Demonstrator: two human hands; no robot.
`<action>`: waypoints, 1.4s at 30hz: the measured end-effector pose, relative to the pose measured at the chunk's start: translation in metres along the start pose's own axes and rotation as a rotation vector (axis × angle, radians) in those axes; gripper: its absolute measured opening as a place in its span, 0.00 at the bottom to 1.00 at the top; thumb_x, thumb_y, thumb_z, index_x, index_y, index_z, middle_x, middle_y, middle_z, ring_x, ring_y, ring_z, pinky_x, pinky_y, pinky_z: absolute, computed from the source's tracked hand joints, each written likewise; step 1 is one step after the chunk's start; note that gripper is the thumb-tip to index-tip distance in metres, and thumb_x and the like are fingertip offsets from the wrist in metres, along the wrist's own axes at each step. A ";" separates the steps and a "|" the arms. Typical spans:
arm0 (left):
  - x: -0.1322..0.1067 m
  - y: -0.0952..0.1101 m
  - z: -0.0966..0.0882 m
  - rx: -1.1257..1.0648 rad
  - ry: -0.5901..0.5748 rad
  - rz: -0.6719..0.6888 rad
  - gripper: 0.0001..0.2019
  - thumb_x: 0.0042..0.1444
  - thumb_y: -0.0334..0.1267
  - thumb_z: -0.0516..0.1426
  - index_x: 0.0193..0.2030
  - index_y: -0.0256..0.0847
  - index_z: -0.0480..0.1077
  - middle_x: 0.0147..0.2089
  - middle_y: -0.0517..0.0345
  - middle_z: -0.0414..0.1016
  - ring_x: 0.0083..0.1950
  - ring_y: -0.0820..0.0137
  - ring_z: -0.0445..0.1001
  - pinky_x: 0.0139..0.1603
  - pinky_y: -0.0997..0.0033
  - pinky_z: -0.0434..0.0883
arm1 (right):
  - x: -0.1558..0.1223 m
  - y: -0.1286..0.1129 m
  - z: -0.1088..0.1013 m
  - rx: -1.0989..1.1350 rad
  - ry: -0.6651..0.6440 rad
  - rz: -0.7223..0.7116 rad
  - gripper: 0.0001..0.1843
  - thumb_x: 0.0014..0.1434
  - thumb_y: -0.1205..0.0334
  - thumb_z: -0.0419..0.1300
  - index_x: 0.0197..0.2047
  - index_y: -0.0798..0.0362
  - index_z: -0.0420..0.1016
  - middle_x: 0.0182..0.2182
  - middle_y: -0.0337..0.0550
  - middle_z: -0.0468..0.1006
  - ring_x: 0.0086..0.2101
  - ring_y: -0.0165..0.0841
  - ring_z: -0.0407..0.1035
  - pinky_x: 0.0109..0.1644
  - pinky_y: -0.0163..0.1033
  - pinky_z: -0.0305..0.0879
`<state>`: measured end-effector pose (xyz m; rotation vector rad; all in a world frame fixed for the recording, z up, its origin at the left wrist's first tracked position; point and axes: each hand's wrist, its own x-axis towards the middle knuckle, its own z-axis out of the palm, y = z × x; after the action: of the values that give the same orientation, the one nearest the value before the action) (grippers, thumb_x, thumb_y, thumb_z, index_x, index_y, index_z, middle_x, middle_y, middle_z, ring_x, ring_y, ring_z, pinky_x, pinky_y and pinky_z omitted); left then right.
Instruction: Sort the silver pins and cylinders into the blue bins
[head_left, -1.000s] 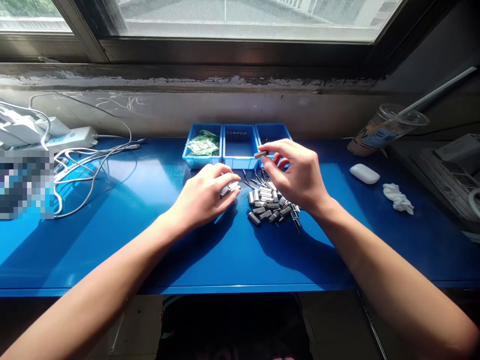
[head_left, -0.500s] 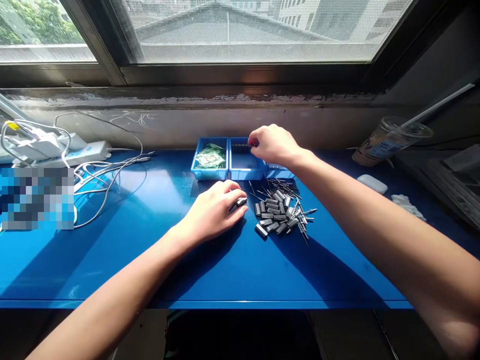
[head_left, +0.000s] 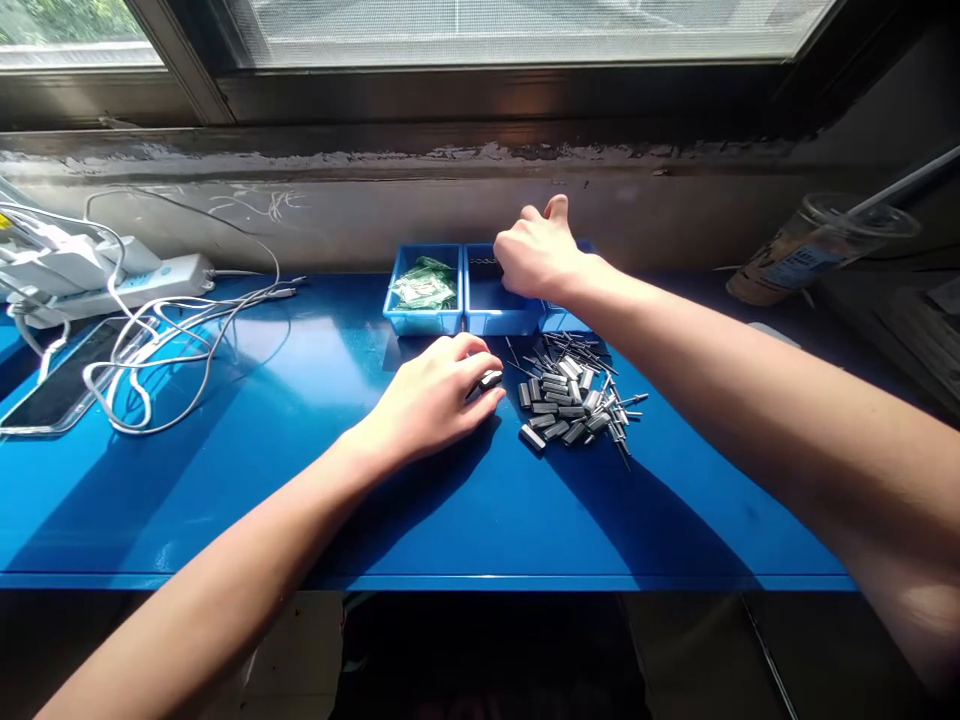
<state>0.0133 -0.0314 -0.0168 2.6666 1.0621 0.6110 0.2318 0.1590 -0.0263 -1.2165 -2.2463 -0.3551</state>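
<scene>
On the blue table (head_left: pixel 480 520), my left hand (head_left: pixel 442 390) is closed around a small black block (head_left: pixel 490 380), mostly hidden by the fingers. Just right of it lies a loose pile of similar black blocks (head_left: pixel 559 400), mixed with thin metal pins that look like rivets (head_left: pixel 622 410). My right hand (head_left: pixel 540 248) is over the right side of the middle blue bin (head_left: pixel 501 322), its fingers curled. Its fingertips, and anything in them, are hidden. A dark chain-like strand (head_left: pixel 482 262) shows at the back of that bin.
A left blue bin (head_left: pixel 424 322) holds green-and-white packets (head_left: pixel 426 285); my right arm partly covers a third bin (head_left: pixel 566 320). White cables (head_left: pixel 187 350), a phone (head_left: pixel 64 385) and a power strip (head_left: pixel 161 285) lie left. A plastic cup (head_left: pixel 795 255) stands right.
The view has tipped down, so the table sits higher in the picture. My right hand has turned over the bin, its fingertips going out of sight. My left hand keeps its grip.
</scene>
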 end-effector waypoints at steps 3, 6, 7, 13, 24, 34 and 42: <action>0.000 0.000 0.001 0.001 0.009 0.013 0.10 0.69 0.40 0.60 0.54 0.41 0.76 0.57 0.48 0.76 0.56 0.57 0.76 0.54 0.55 0.79 | 0.003 0.001 0.003 -0.004 -0.016 0.046 0.26 0.57 0.38 0.72 0.23 0.51 0.74 0.26 0.51 0.77 0.49 0.57 0.74 0.68 0.79 0.50; 0.000 -0.001 0.002 -0.006 0.012 0.029 0.10 0.68 0.39 0.60 0.54 0.41 0.76 0.58 0.48 0.76 0.56 0.57 0.77 0.54 0.55 0.79 | 0.005 0.002 0.003 0.015 -0.030 0.088 0.27 0.64 0.40 0.67 0.24 0.53 0.75 0.29 0.51 0.78 0.51 0.55 0.73 0.67 0.76 0.53; 0.000 -0.001 0.002 -0.011 0.013 0.032 0.10 0.68 0.39 0.60 0.54 0.41 0.76 0.58 0.48 0.75 0.56 0.57 0.77 0.55 0.54 0.79 | 0.006 0.003 0.004 0.018 -0.049 0.107 0.29 0.66 0.40 0.64 0.24 0.55 0.75 0.29 0.51 0.78 0.51 0.53 0.73 0.67 0.73 0.54; 0.000 -0.001 0.001 -0.037 0.012 0.029 0.11 0.68 0.40 0.60 0.54 0.40 0.76 0.59 0.46 0.74 0.57 0.56 0.76 0.56 0.53 0.79 | 0.004 0.008 0.010 -0.009 -0.035 0.138 0.30 0.64 0.40 0.68 0.20 0.53 0.71 0.25 0.50 0.75 0.55 0.58 0.69 0.67 0.78 0.50; 0.000 0.000 0.001 -0.044 0.008 0.030 0.11 0.68 0.40 0.60 0.54 0.40 0.76 0.59 0.47 0.74 0.57 0.56 0.76 0.55 0.53 0.79 | 0.013 -0.014 0.000 -0.162 -0.180 0.250 0.21 0.64 0.47 0.68 0.27 0.55 0.77 0.29 0.55 0.76 0.61 0.62 0.59 0.67 0.80 0.41; 0.000 0.002 -0.002 -0.035 -0.019 0.020 0.11 0.69 0.39 0.59 0.54 0.39 0.76 0.60 0.46 0.73 0.58 0.57 0.76 0.57 0.54 0.79 | 0.015 -0.024 -0.010 -0.329 -0.239 0.218 0.24 0.68 0.48 0.56 0.37 0.60 0.83 0.36 0.63 0.78 0.61 0.69 0.57 0.62 0.84 0.38; 0.000 0.003 -0.002 -0.026 -0.027 0.018 0.12 0.69 0.39 0.59 0.55 0.38 0.76 0.60 0.46 0.73 0.58 0.57 0.76 0.57 0.54 0.78 | 0.015 -0.021 -0.006 -0.386 -0.237 0.232 0.23 0.68 0.52 0.55 0.38 0.62 0.84 0.35 0.65 0.77 0.60 0.69 0.57 0.62 0.84 0.36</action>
<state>0.0143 -0.0333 -0.0136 2.6568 1.0174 0.5863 0.2100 0.1543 -0.0119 -1.7839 -2.2627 -0.6003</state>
